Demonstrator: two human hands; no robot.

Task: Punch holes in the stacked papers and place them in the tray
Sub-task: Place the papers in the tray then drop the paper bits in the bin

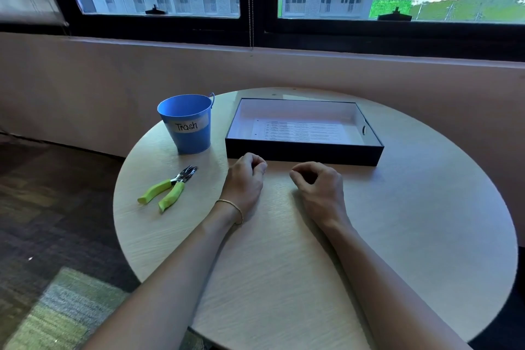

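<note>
Printed papers (301,131) lie flat inside the black tray (304,152) with a white lining, at the far side of the round table. A hole punch (167,189) with green handles lies on the table to the left. My left hand (245,182) and my right hand (319,189) rest on the table just in front of the tray, apart from each other. Both have their fingers curled in and hold nothing. A thin bracelet sits on the left wrist.
A blue bucket (187,125) labelled "Trash" stands left of the tray, behind the hole punch. The round wooden table (284,278) stands against a low wall under a window. Carpet and a green rug lie to the left, below the table edge.
</note>
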